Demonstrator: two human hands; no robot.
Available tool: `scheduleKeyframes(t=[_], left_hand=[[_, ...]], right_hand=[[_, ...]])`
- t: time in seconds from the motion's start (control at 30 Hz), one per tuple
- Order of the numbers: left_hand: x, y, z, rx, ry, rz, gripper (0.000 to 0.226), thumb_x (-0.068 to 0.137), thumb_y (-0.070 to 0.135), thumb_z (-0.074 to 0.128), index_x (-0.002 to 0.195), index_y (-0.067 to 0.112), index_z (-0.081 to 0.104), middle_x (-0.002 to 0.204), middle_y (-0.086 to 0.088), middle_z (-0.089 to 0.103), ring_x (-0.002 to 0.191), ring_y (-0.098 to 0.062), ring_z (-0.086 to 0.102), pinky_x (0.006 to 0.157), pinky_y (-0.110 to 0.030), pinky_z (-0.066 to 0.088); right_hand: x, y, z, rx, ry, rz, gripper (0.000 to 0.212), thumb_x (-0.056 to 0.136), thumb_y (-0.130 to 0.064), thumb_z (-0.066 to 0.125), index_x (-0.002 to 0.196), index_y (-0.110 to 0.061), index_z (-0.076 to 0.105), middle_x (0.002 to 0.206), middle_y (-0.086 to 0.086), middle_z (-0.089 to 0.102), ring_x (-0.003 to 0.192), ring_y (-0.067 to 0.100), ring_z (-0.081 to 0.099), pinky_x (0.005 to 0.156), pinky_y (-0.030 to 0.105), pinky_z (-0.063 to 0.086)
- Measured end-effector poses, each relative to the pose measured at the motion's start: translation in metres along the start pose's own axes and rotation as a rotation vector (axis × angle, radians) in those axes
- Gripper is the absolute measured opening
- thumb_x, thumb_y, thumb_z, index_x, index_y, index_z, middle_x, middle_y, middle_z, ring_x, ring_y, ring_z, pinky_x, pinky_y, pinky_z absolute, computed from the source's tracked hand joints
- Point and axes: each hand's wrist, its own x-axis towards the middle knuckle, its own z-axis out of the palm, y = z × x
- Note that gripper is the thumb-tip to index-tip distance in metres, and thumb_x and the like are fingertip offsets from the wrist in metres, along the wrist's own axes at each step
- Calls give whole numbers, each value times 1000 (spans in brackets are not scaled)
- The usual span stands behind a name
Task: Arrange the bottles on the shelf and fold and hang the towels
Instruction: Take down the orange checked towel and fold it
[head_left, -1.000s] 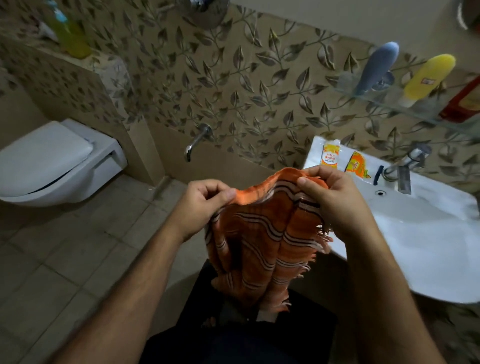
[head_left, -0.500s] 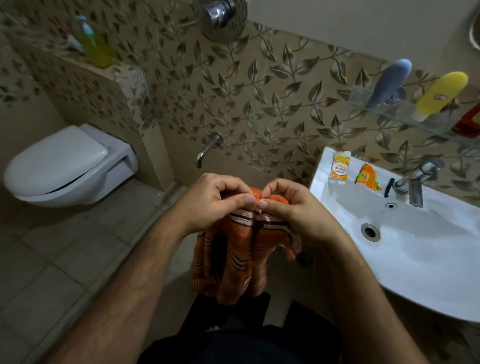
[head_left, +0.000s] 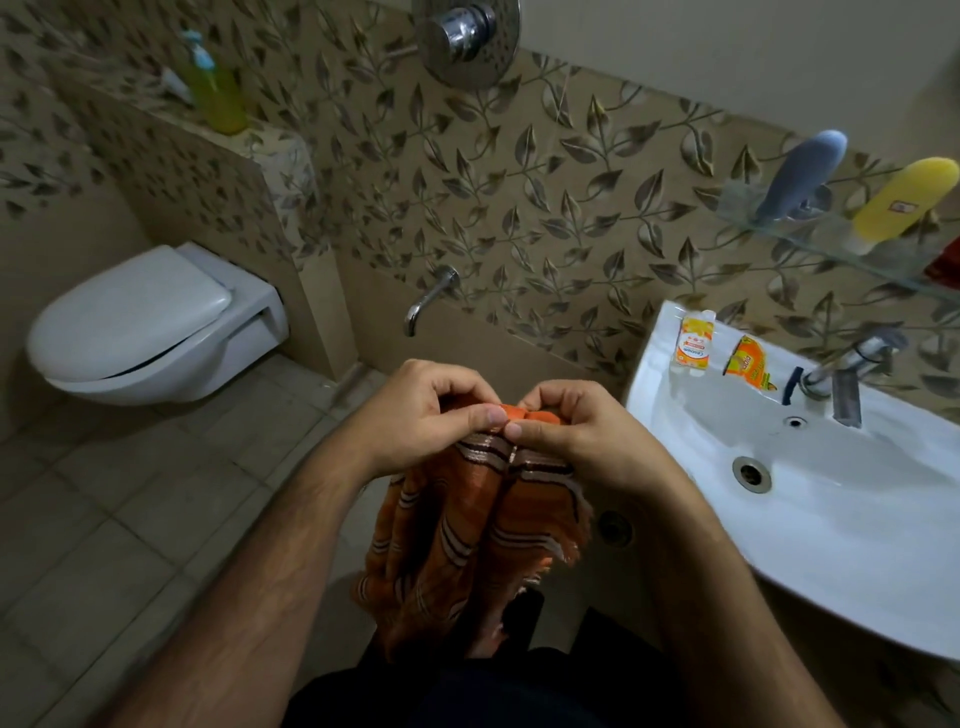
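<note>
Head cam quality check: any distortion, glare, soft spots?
Head view: wide-angle bend curves the glass shelf and stretches the blue bottle and yellow bottle; dim warm light; bright glare on the chrome shower fitting; the green bottle looks soft; hands and orange towel are sharp.

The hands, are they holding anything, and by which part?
Both hands, left and right, pinch the orange striped towel at its top edge; the rest hangs down.

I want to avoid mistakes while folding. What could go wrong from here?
1. Both hands, left and right, pinch only the top edge of the towel; it may slip and fall on the floor.
2. The hanging layers look uneven, so the fold may come out crooked.
3. The fringe hangs near the sink and could get wet.
</note>
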Motion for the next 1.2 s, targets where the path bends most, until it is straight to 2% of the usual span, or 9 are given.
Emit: scheduleKeyframes(t=[0.1,0.27,0.37,0.53,0.63,0.73,0.83,1.0,1.2], left_hand=[[-5,-8,0,-90,-56,-64,29,79,45,69,75,16,70,68,-2,64,64,-9,58,59,-22,44],[-18,-24,-15,-434,-55,-134,37,69,56,76,60,22,65,59,7,56,56,-4,51,55,-15,41],[-20,-23,-26,-484,-43,-149,29,76,41,77,58,20,67,55,4,59,49,-3,55,48,-14,45],[0,-1,-7,-273,200,-162,9,86,17,71,79,13,75,77,-5,74,69,-14,67,66,-26,55],[12,1,0,57,422,-226,13,83,35,67,83,25,76,78,9,74,78,-11,70,76,-35,58],[17,5,4,227,610,-316,16,80,40,62,79,29,74,74,12,72,78,-12,68,73,-37,57],[22,11,13,293,543,-279,13,84,34,66,85,27,76,82,12,73,84,-11,67,78,-32,55],[22,22,22,282,258,-115,10,83,37,68,87,32,76,80,16,73,80,2,66,75,-30,55],[12,20,10,203,69,-57,13,84,36,69,93,30,77,84,12,74,83,-3,68,77,-35,56]], right_hand=[[-8,-11,-6,-8,43,-42,17,81,-23,77,78,-10,66,77,27,66,71,28,59,68,42,49],[-21,-28,-30,145,224,-114,9,77,-13,68,77,-8,61,63,3,62,56,10,56,54,17,49],[-18,-21,-48,106,340,-79,10,83,-8,68,75,-11,61,64,5,63,57,12,58,56,22,50],[-2,0,-43,-11,479,41,14,87,-14,72,97,-21,66,95,9,71,84,22,67,77,42,56],[-4,5,-38,-12,560,91,40,88,-18,71,126,-26,58,118,8,66,104,24,67,88,43,58],[-11,0,-38,32,619,43,38,93,-19,65,128,-30,57,122,5,65,106,18,67,88,39,58],[-13,-11,-25,137,427,19,36,95,-6,59,127,-24,59,100,0,71,83,3,69,71,20,57],[2,-5,-4,216,148,67,44,92,-2,62,133,-15,54,91,6,73,85,12,69,79,28,55],[-1,-2,-9,125,7,51,4,91,-5,64,94,-6,62,85,11,65,80,21,62,75,31,53]])
